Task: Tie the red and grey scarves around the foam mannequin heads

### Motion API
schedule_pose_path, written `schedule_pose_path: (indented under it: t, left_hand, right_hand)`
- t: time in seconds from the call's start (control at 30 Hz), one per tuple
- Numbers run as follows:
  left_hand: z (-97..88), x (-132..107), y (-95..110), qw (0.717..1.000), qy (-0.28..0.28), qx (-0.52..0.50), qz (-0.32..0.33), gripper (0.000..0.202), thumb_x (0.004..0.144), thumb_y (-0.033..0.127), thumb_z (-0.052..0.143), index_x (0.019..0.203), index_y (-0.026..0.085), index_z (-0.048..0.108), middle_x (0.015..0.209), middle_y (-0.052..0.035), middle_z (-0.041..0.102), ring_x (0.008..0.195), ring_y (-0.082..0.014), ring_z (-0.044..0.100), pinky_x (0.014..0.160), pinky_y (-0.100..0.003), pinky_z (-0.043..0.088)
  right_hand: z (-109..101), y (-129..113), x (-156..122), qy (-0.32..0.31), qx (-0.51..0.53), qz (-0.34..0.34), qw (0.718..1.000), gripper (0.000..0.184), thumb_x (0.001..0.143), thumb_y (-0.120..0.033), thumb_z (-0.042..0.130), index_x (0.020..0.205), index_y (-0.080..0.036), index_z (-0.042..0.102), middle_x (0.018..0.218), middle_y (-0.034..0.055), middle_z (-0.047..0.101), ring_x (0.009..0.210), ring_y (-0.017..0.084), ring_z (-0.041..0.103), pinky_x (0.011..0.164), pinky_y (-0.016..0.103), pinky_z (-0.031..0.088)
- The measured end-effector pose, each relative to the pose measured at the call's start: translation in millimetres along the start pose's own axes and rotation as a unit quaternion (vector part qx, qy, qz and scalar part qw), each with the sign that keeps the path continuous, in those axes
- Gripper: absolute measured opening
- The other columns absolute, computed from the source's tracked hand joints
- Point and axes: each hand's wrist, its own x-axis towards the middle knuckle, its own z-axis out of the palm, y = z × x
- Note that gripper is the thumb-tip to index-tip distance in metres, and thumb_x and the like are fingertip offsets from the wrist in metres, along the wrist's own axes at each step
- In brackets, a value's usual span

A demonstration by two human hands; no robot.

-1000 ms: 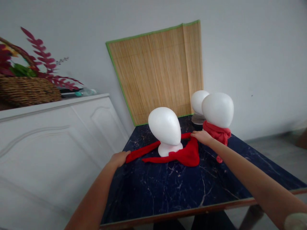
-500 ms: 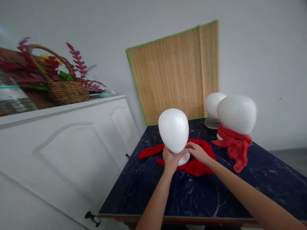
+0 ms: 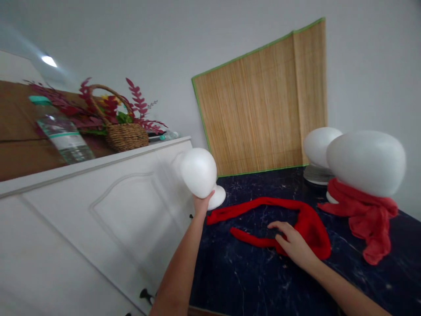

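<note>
Seen from my remote station, the white head [image 3: 198, 172] hides most of the fingers of the left hand [image 3: 201, 205], and I cannot tell whether the right hand [image 3: 292, 245] touches the red scarf [image 3: 314, 230]. The bottom edge crops both forearms [image 3: 180, 267] and the dark table [image 3: 243, 272]. Beyond, a scarf-wrapped head [image 3: 365, 162] partly covers a rear head [image 3: 318, 147]; the bottle [image 3: 62, 129] bears a label too blurred for me to read.
</note>
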Motion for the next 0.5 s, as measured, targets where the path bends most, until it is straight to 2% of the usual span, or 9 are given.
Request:
schedule_pose_path:
  t: [0.17,0.27,0.4,0.5]
  left_hand:
    - [9.7,24,-37,0.999,-0.034,-0.032,-0.024,0.07,0.058,0.013,0.085,0.121,0.012,0.055,0.125,-0.0166,0.061,0.109,-0.0258,0.061,0.093,-0.038,0.051]
    - [17.0,31,-59,0.996,-0.039,-0.066,-0.039,0.068,0.058,0.015,0.085,0.12,0.012,0.055,0.124,-0.0159,0.062,0.109,-0.0256,0.061,0.094,-0.037,0.051]
    - [22.4,32,-84,0.993,-0.022,-0.089,-0.068,0.069,0.06,0.021,0.084,0.122,0.011,0.053,0.124,-0.0159,0.062,0.112,-0.0252,0.059,0.097,-0.037,0.047]
    - [19.5,28,-96,0.993,-0.011,-0.085,-0.083,0.073,0.054,0.022,0.086,0.119,0.012,0.055,0.121,-0.015,0.063,0.115,-0.0277,0.057,0.101,-0.04,0.044]
  right_hand:
    - [13,-6,-11,-0.036,-0.156,-0.081,0.984,0.039,0.079,-0.009,0.041,0.11,-0.019,0.062,0.111,0.0067,0.063,0.109,0.023,0.054,0.099,0.044,0.041]
    - [18,5,-15,-0.009,-0.258,-0.137,0.956,0.038,0.081,-0.01,0.044,0.113,-0.02,0.063,0.115,0.0049,0.064,0.113,0.025,0.053,0.1,0.046,0.041]
    - [18,21,-16,0.009,-0.318,-0.193,0.928,0.033,0.083,-0.019,0.051,0.113,-0.022,0.063,0.117,0.0041,0.065,0.11,0.025,0.057,0.095,0.044,0.046]
    - [23,9,-9,-0.005,-0.318,-0.211,0.924,0.031,0.085,-0.025,0.052,0.113,-0.023,0.063,0.116,0.0048,0.066,0.108,0.025,0.059,0.093,0.042,0.048]
